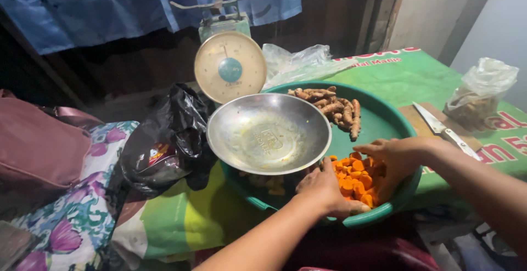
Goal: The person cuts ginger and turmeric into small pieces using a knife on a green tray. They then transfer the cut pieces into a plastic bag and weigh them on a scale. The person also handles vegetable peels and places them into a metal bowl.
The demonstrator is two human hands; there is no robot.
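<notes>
A pile of orange sliced turmeric [354, 179] lies at the near side of a wide green basin [384, 118]. My left hand [324, 191] cups the pile from the left, and my right hand [396, 158] cups it from the right, fingers curled around the slices. Whole brown turmeric roots [335, 106] lie at the basin's far side. An empty steel bowl [269, 133] rests over the basin's left rim, just above my left hand.
A dial weighing scale [230, 65] stands behind the bowl. A black plastic bag [167, 142] sits to the left, a pink bag [38, 147] farther left. At right, a knife [442, 128] lies on a wooden board beside a clear bag of roots [480, 98].
</notes>
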